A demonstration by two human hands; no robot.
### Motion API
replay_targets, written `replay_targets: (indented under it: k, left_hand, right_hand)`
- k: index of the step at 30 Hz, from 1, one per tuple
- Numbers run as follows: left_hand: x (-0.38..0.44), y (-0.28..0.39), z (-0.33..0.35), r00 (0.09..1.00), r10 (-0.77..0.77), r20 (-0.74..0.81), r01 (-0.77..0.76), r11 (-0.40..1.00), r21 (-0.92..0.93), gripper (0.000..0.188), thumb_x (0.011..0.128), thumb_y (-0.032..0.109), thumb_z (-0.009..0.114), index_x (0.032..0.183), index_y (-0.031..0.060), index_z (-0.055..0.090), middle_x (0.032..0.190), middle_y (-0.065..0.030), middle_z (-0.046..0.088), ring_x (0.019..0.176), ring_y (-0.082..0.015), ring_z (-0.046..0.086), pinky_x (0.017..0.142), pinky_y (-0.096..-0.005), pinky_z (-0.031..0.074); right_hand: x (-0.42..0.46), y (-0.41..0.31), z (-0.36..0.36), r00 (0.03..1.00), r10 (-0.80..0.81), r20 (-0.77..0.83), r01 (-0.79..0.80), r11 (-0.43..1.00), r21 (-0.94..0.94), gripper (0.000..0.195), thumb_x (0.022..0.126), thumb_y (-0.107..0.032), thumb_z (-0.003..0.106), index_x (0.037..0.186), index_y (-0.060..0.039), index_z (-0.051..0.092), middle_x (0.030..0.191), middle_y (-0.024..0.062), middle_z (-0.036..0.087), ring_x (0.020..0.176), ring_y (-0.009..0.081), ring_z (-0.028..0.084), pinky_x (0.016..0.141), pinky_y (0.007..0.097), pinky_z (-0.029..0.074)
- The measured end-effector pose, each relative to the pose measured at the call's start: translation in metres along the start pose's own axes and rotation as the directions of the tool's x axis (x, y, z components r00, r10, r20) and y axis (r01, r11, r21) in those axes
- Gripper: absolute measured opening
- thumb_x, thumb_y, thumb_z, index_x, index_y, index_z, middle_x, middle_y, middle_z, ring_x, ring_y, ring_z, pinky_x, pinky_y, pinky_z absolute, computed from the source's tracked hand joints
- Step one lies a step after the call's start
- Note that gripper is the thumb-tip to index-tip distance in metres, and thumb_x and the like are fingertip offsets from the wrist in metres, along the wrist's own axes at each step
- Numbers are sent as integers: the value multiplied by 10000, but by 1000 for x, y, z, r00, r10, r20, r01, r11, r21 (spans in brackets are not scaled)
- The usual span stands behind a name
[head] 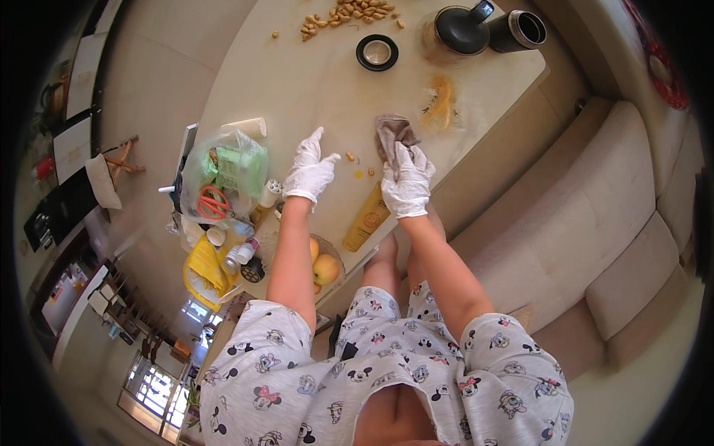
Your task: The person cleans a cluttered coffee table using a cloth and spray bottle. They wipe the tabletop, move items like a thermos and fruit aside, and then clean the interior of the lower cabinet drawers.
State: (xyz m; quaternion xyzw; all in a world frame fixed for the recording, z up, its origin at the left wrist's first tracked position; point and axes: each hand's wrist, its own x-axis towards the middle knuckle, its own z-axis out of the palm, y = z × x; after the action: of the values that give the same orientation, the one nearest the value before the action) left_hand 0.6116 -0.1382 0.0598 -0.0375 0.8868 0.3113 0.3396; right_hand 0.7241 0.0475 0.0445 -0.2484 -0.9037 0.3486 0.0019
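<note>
White gloves cover both hands. My right hand (408, 184) grips a grey-brown cloth (395, 134), whose far end spreads over the pale tabletop (301, 83). Beside that wrist lies a yellow squeeze tube (365, 220), partly covered by the glove. My left hand (310, 170) is held over the table with fingers apart and nothing in it. Between the hands are two loose peanuts, one peanut (350, 156) higher and another peanut (371, 172) lower, near a small yellow spot (358, 174). Past the cloth is a clear wrapper (442, 106) with something orange-yellow inside.
A heap of peanuts (357, 12), a black round lid (377, 53), a black-lidded pitcher (462, 30) and an uncapped black flask (519, 30) stand far off. Leftward sit a plastic bag (254, 153), orange-handled scissors (213, 202) and a bowl of apples (326, 269). A sofa (563, 206) is right.
</note>
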Motion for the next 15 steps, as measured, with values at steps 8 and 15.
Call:
replay_targets:
  k: [8,15]
  left_hand:
    - [-24,10,56,942,315,-119,-244,883,401,1113,651,297,843,1539,42,223,1483,-223,380,1247,-427,440,1063,-459,407]
    - [-18,-17,87,885,388,-256,-421,903,-85,381,748,74,742,1122,90,669,1025,-135,640,921,-344,609,766,-427,540]
  right_hand:
    - [55,-41,30,998,66,25,-70,894,443,397,837,-206,695,1197,-46,650,1169,245,581,1093,394,566,968,422,460]
    - [47,-7,-16,986,-107,131,140,950,-280,710,810,-306,695,1441,-92,451,1257,221,505,1094,436,492,961,498,437]
